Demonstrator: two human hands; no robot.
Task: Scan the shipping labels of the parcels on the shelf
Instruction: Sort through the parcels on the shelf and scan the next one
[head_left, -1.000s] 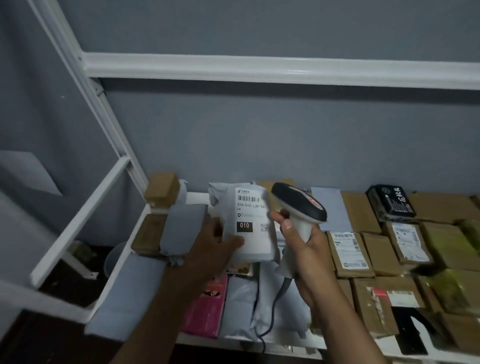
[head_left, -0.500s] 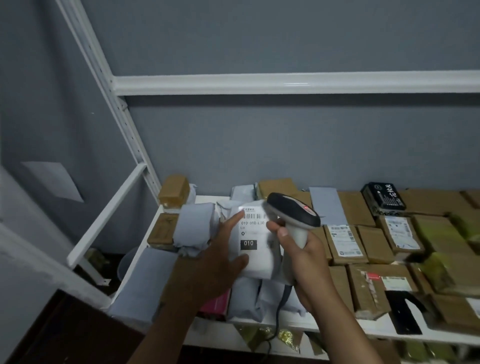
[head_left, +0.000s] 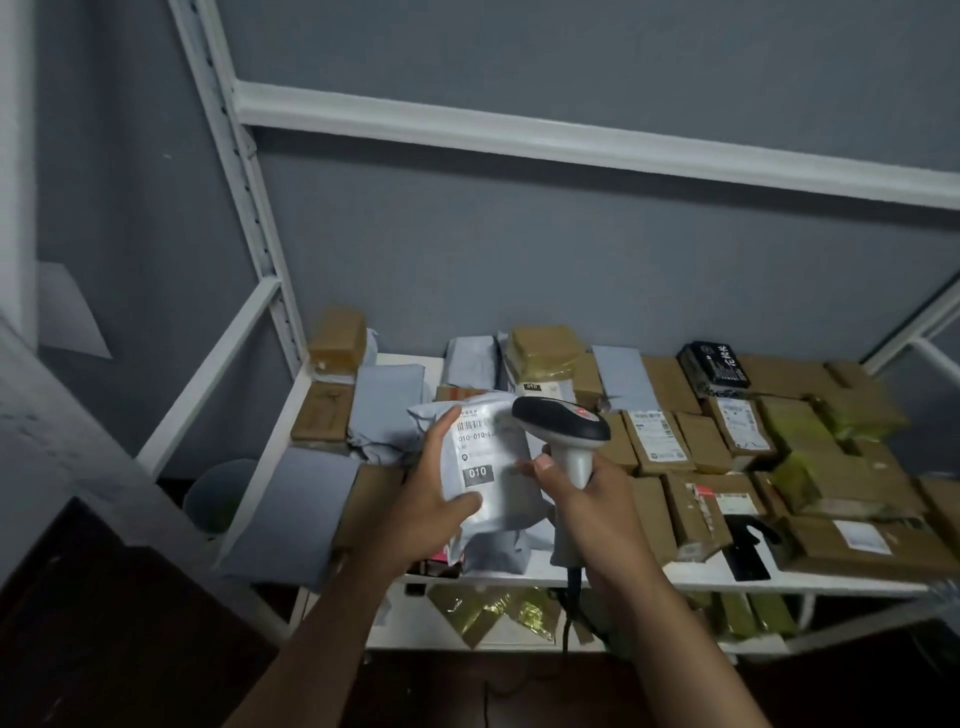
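Observation:
My left hand (head_left: 431, 499) grips a grey poly-mailer parcel (head_left: 493, 499) by its left side, above the front of the white shelf (head_left: 810, 584). The parcel's white shipping label (head_left: 475, 441) faces me, with a barcode and a dark "010" patch. My right hand (head_left: 587, 514) holds a white handheld scanner (head_left: 563, 426) by its handle. The scanner's black head sits over the label's upper right corner and hides part of it. A cable hangs down from the handle.
Several brown cardboard parcels (head_left: 657, 441) with labels fill the shelf to the right. Grey mailers (head_left: 387, 395) lie at the left. A black box (head_left: 717, 364) sits at the back. White uprights (head_left: 244, 182) and a rail stand left; a lower shelf holds yellowish packets (head_left: 498, 610).
The camera view has shifted left and down, so the shelf sits more to the right. The parcel has dropped lower toward the shelf, and the scanner head has closed in over the label.

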